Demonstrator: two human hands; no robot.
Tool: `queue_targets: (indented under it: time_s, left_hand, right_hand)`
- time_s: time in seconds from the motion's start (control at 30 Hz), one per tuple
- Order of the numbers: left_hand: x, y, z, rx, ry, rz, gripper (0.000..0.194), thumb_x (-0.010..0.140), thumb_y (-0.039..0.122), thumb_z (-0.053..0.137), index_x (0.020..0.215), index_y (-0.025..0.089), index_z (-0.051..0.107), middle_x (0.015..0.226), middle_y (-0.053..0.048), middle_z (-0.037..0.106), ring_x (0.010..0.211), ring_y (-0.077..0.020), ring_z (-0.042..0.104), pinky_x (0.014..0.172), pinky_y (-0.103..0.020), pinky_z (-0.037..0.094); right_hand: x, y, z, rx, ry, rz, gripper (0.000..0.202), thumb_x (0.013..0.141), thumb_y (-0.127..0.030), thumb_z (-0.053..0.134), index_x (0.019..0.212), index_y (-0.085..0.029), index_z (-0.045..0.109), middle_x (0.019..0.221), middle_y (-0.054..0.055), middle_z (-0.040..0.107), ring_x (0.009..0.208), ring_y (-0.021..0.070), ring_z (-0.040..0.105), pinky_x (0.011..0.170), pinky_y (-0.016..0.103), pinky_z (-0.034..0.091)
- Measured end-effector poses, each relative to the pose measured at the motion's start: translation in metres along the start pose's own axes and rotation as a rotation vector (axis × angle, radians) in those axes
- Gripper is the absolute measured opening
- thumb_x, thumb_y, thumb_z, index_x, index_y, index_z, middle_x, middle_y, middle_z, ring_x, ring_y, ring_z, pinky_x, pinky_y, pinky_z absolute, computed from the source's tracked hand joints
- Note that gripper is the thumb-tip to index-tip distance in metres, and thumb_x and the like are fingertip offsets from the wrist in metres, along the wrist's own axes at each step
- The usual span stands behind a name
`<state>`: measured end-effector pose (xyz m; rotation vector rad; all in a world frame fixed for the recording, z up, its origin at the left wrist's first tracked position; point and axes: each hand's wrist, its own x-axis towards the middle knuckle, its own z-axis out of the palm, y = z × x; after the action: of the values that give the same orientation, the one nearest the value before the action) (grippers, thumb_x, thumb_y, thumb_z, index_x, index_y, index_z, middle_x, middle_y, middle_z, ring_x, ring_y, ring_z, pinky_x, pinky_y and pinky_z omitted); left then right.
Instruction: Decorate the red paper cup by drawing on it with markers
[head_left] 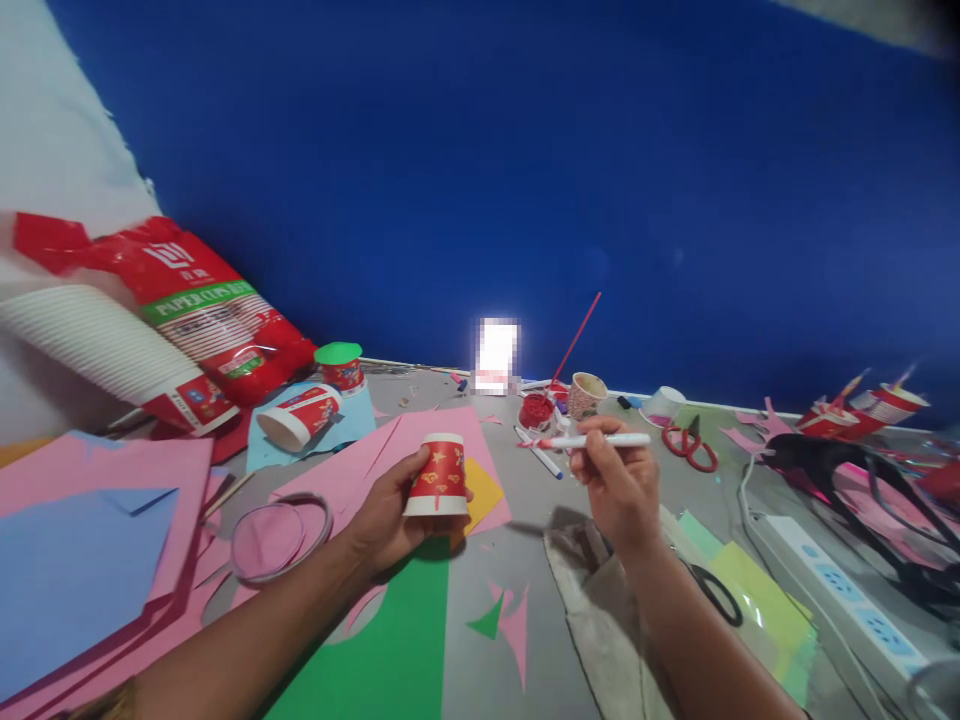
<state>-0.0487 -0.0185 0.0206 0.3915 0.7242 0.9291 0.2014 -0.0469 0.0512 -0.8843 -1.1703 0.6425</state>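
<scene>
My left hand (386,515) holds a red paper cup (439,476) upside down above the table, its white rim at the bottom and a gold pattern on its side. My right hand (619,485) grips a white marker with a red tip (592,441), held level and pointing left toward the cup, a short gap away. Under the cup lie pink paper (390,450), a yellow scrap (484,492) and a green sheet (390,640).
At left lie a red bag of paper cups (202,300), a white cup stack (90,345), pink and blue sheets (67,560) and a tape ring (279,537). Red scissors (690,445), a power strip (832,590), black cables and more cups sit at right. A blue wall stands behind.
</scene>
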Motion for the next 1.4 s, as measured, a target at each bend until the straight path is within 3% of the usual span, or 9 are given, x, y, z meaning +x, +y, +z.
queue_targets:
  time_s: [0.1, 0.2, 0.4, 0.57, 0.77, 0.93, 1.1, 1.4]
  left_hand:
    - [0.001, -0.003, 0.001, 0.043, 0.03, 0.027, 0.033, 0.099, 0.034, 0.059, 0.115, 0.007, 0.07, 0.087, -0.016, 0.079, 0.071, -0.0284, 0.077, 0.061, -0.042, 0.065]
    - [0.003, -0.006, -0.002, 0.068, 0.029, 0.058, 0.031, 0.098, 0.033, 0.061, 0.112, 0.008, 0.07, 0.088, -0.016, 0.079, 0.072, -0.0278, 0.077, 0.065, -0.042, 0.066]
    - [0.004, -0.009, -0.003, 0.04, -0.018, 0.069, 0.032, 0.094, 0.029, 0.065, 0.117, 0.008, 0.069, 0.092, -0.017, 0.08, 0.074, -0.0285, 0.078, 0.073, -0.043, 0.066]
    - [0.005, -0.012, -0.003, 0.015, -0.025, 0.099, 0.024, 0.091, 0.025, 0.067, 0.108, 0.008, 0.071, 0.085, -0.015, 0.08, 0.07, -0.0265, 0.077, 0.074, -0.041, 0.065]
    - [0.006, -0.014, -0.003, 0.0, -0.054, 0.111, 0.023, 0.088, 0.024, 0.069, 0.106, 0.01, 0.071, 0.085, -0.013, 0.081, 0.073, -0.0255, 0.077, 0.072, -0.038, 0.065]
    - [0.005, -0.013, -0.002, 0.011, -0.051, 0.108, 0.025, 0.09, 0.024, 0.066, 0.109, 0.008, 0.071, 0.083, -0.014, 0.08, 0.07, -0.0259, 0.077, 0.07, -0.038, 0.065]
    - [0.005, -0.013, -0.003, -0.04, -0.053, 0.1, 0.02, 0.088, 0.023, 0.07, 0.103, 0.011, 0.071, 0.088, -0.013, 0.081, 0.074, -0.0247, 0.078, 0.075, -0.037, 0.065]
    - [0.004, -0.014, -0.001, -0.022, -0.063, 0.155, 0.033, 0.087, 0.023, 0.07, 0.118, 0.01, 0.071, 0.091, -0.013, 0.081, 0.078, -0.0282, 0.079, 0.074, -0.04, 0.066]
  right_hand:
    - [-0.023, -0.009, 0.015, -0.11, -0.225, -0.013, 0.016, 0.096, -0.036, 0.072, 0.095, -0.02, 0.072, 0.065, 0.0, 0.072, 0.05, 0.0125, 0.063, 0.047, 0.021, 0.048]
    - [-0.037, -0.018, 0.027, -0.301, -0.35, -0.191, 0.007, 0.092, -0.026, 0.072, 0.088, -0.021, 0.073, 0.072, 0.002, 0.076, 0.056, 0.0146, 0.067, 0.052, 0.024, 0.051]
    - [-0.036, -0.022, 0.032, -0.392, -0.366, -0.356, 0.007, 0.092, -0.02, 0.069, 0.087, -0.022, 0.072, 0.074, 0.001, 0.077, 0.06, 0.0152, 0.07, 0.058, 0.024, 0.055]
    - [-0.037, -0.016, 0.033, -0.367, -0.402, -0.373, 0.007, 0.092, -0.017, 0.07, 0.09, -0.023, 0.072, 0.075, -0.001, 0.076, 0.061, 0.0138, 0.071, 0.059, 0.021, 0.055]
    - [-0.037, -0.014, 0.033, -0.389, -0.31, -0.394, 0.011, 0.092, -0.013, 0.068, 0.091, -0.023, 0.072, 0.079, -0.001, 0.078, 0.064, 0.0138, 0.073, 0.062, 0.021, 0.056]
    - [-0.037, -0.016, 0.033, -0.377, -0.376, -0.399, 0.009, 0.091, -0.015, 0.07, 0.089, -0.023, 0.071, 0.075, -0.002, 0.076, 0.062, 0.0124, 0.071, 0.061, 0.019, 0.055]
    - [-0.038, -0.014, 0.035, -0.392, -0.28, -0.426, 0.011, 0.092, -0.013, 0.067, 0.09, -0.023, 0.071, 0.077, -0.003, 0.076, 0.062, 0.0114, 0.07, 0.061, 0.019, 0.055]
    - [-0.038, -0.013, 0.038, -0.35, -0.345, -0.486, 0.014, 0.094, -0.011, 0.066, 0.094, -0.024, 0.072, 0.078, -0.001, 0.078, 0.064, 0.0149, 0.073, 0.062, 0.022, 0.056]
